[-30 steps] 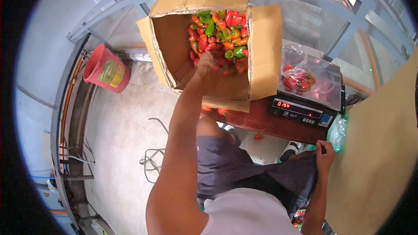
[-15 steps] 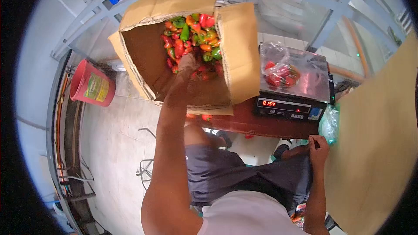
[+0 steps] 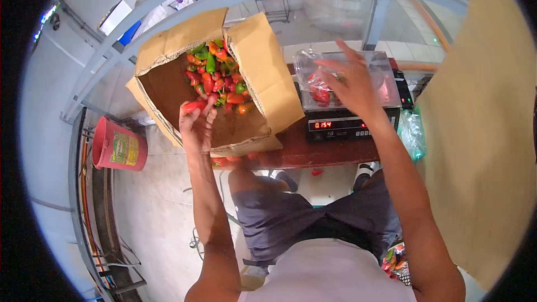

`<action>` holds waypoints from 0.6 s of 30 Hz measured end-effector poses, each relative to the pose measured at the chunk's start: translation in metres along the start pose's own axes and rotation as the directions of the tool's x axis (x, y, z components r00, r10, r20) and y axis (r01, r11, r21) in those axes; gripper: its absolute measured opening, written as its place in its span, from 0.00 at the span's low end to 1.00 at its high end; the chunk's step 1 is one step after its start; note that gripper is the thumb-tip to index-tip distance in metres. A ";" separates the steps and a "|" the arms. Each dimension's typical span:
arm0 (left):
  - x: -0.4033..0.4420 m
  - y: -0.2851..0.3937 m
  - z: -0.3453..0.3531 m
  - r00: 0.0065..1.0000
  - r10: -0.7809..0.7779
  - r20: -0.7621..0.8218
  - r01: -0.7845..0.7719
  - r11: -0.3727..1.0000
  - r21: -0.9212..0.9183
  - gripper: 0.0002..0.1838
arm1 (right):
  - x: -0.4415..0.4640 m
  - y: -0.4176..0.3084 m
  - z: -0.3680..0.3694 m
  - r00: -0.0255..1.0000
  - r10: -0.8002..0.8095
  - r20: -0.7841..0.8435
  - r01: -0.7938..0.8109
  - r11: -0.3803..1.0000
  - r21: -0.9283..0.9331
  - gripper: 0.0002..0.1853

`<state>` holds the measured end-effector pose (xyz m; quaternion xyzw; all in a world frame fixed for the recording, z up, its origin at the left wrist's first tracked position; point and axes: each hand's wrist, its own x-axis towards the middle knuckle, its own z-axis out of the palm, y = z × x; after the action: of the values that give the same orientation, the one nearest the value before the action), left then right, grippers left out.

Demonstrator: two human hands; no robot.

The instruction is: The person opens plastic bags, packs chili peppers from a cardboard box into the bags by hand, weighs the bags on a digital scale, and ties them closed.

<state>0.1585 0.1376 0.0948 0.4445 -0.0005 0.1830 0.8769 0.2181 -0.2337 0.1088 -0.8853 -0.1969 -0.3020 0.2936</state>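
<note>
My left hand (image 3: 196, 127) is at the near side of a cardboard box (image 3: 274, 75), with its fingers closed on a red pepper (image 3: 193, 106). Inside the box lies a pile of red, green and orange peppers (image 3: 215, 72). Over to the right, my right hand (image 3: 353, 85) hovers above a digital scale (image 3: 352, 126), fingers spread and holding nothing that shows. A clear plastic bag (image 3: 309, 62) with red peppers in it rests on the metal plate, partly behind that hand. The red display reads 0.154.
Box and scale stand on a dark red bench (image 3: 330, 154). A pink bucket (image 3: 118, 144) is on the left. Green-tinted plastic bags (image 3: 413, 134) hang beside the scale, near a tan board (image 3: 481, 151). Another bag of peppers (image 3: 396, 260) sits low at my right.
My left hand has drawn back from the pile toward the near edge of the box with a red pepper. My right hand has risen from beside my knee to above the scale.
</note>
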 end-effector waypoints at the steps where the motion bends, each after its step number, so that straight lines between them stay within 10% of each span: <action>1: 0.001 0.000 -0.009 0.986 -0.031 0.164 0.045 0.996 -0.083 0.14 | 0.015 0.009 0.025 1.000 0.014 -0.005 -0.014 0.999 -0.041 0.14; 3: -0.003 -0.007 0.024 0.968 -0.031 0.250 0.012 0.997 0.079 0.16 | 0.049 -0.003 0.024 0.863 0.322 0.389 -0.298 0.947 -0.125 0.17; 6: -0.013 -0.029 0.104 0.905 -0.028 0.424 -0.222 0.820 0.528 0.17 | 0.044 0.026 0.038 0.906 0.254 0.339 -0.233 0.967 -0.100 0.19; 10: 0.005 -0.073 0.177 0.741 -0.051 0.669 -0.643 0.235 0.729 0.21 | 0.026 0.016 0.002 0.984 0.045 0.174 -0.045 0.999 -0.005 0.24; 16: 0.009 -0.106 0.200 0.723 -0.074 0.687 -0.666 0.191 0.721 0.19 | 0.023 0.021 -0.043 0.993 0.038 0.109 -0.052 0.991 0.127 0.26; 18: -0.022 -0.101 0.189 0.832 -0.029 0.554 -0.511 0.349 0.785 0.34 | 0.023 0.012 -0.061 0.987 0.082 0.139 -0.104 0.981 0.161 0.26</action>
<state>0.2015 -0.0715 0.1270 0.8750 -0.1839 0.1692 0.4146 0.2159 -0.2780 0.1587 -0.8837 -0.1991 -0.2110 0.3674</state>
